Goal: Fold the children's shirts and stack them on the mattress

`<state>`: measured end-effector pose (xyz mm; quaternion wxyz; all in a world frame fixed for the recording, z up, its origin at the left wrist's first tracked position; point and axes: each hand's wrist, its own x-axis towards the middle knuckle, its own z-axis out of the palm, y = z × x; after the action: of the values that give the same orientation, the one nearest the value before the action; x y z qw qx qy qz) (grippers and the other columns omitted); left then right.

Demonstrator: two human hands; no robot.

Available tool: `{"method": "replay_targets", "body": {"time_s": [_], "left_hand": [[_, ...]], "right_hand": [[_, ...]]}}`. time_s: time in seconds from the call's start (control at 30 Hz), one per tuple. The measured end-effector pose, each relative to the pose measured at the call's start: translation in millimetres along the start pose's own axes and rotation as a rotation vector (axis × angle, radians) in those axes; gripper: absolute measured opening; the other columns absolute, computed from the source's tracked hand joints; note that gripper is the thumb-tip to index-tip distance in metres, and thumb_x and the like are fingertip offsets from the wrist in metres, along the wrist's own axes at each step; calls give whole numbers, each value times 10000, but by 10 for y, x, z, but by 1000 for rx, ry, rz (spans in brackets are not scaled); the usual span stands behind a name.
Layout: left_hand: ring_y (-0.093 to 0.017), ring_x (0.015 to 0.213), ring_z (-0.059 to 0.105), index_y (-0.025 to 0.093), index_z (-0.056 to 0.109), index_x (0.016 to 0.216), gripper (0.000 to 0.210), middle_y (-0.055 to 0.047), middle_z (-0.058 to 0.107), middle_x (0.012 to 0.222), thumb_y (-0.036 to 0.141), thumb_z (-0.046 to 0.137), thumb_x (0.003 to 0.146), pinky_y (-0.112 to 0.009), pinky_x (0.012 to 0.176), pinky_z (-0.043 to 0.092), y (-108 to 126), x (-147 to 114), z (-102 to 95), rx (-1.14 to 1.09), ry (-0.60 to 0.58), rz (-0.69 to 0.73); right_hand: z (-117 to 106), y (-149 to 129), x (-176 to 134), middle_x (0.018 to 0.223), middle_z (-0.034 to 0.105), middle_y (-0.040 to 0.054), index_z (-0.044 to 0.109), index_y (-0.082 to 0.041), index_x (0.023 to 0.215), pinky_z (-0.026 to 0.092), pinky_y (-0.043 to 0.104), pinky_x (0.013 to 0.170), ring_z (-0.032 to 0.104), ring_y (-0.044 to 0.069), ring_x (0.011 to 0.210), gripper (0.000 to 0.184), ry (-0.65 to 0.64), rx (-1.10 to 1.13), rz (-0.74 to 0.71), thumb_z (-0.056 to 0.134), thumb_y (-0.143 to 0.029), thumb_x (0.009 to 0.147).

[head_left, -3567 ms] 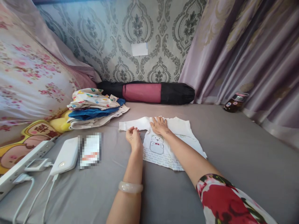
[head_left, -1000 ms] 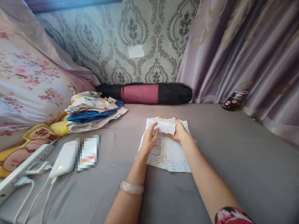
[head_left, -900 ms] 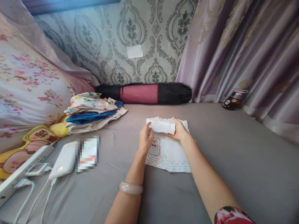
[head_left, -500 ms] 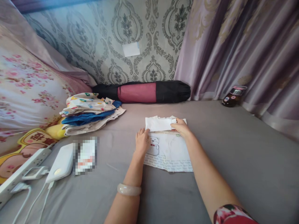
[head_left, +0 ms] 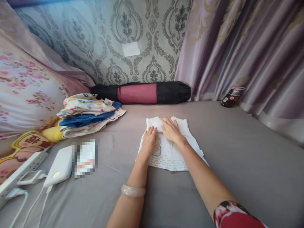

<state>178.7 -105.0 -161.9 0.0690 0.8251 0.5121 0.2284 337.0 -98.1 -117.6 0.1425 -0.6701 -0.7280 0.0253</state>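
Observation:
A small white garment (head_left: 169, 158) with a bear drawing and rows of printed lettering lies on the grey bed sheet. Its upper part shows a plain white folded section (head_left: 181, 125) along the far edge. My left hand (head_left: 149, 137) rests flat on the garment's left side, fingers stretched out, partly covering the bear. My right hand (head_left: 172, 129) lies with spread fingers over the upper middle of the cloth. Neither hand grips anything. A pale bangle sits on my left forearm.
Folded clothes (head_left: 89, 115) are stacked at the left. Nearer stand a white power bank (head_left: 59, 166) with cables, a power strip (head_left: 21, 174) and a blurred-out packet (head_left: 85, 158). A black and pink rolled bag (head_left: 137, 93) lies along the wall. A dark bottle (head_left: 231, 97) stands by the curtain.
My right hand has let go of the folded white cloth at the right and moved left, now flat on the garment. My left hand has slid slightly inward. The garment's right side is spread out.

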Motion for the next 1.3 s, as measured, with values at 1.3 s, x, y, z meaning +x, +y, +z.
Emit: {"method": "replay_targets", "body": {"time_s": [1.3], "left_hand": [[-282,1435,292,182,417,1423,466,-151,401,1504,287,413,968,-463,1163,253,100,-63,-18,91,-142,-80]], "right_hand": [[238,27,116,1595,215,126,299,-199,1516,97,550,1148,148,277,1468,610,-176,-38,138,143,-472,993]]}}
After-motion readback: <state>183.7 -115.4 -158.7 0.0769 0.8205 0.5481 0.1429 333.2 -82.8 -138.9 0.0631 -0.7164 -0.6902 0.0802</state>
